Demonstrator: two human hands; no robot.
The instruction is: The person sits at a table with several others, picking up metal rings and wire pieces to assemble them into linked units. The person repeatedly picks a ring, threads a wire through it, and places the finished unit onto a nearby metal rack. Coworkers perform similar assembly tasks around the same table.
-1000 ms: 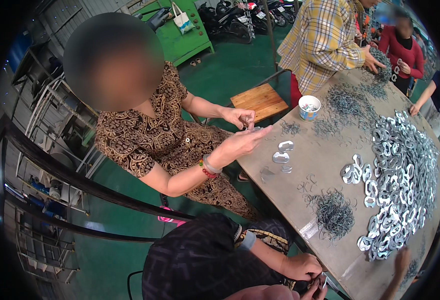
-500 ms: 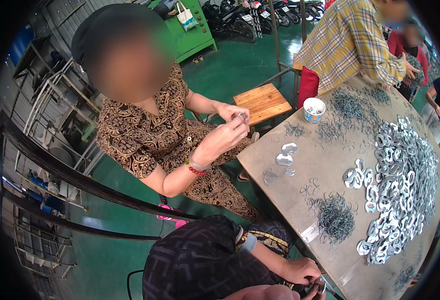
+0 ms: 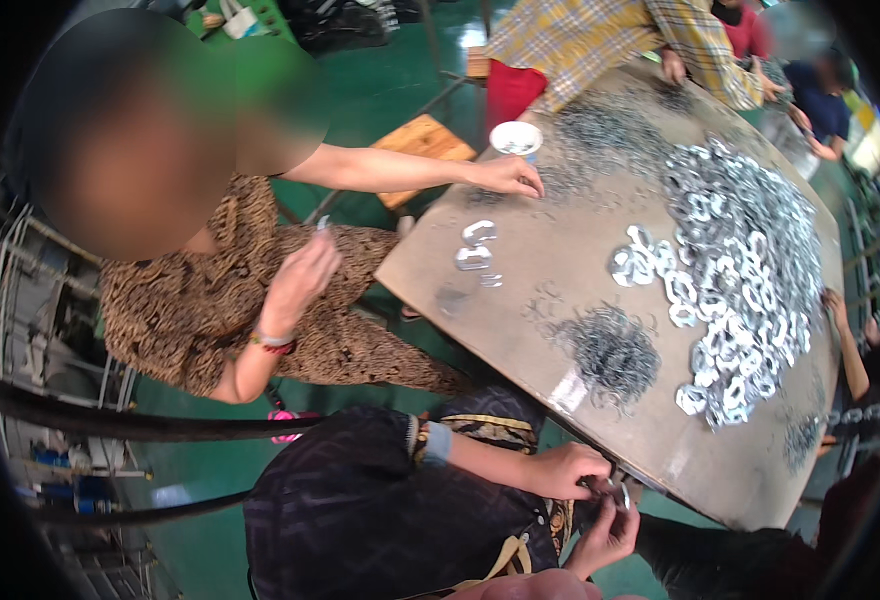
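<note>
At the table's near edge, low in the view, my left hand has its fingers closed in a pinch. Whatever lies between those fingertips is dark and too small to name. Just below it, my right hand grips a shiny metal ring between thumb and fingers; part of the ring is hidden. Both hands meet around this piece. Closest to them on the table lies a tangled heap of small dark wire clips. Farther right spreads a large pile of flat oval metal rings.
A co-worker in brown patterned clothes reaches a hand onto the brown table, near a white cup. Two loose rings lie near the table's left edge. A wooden stool stands beyond. Other people work around the far side.
The view has swung right, so the table sits farther left. My hands show more fully, still together at the metal ring. The co-worker's hands have parted, one reaching to the table.
</note>
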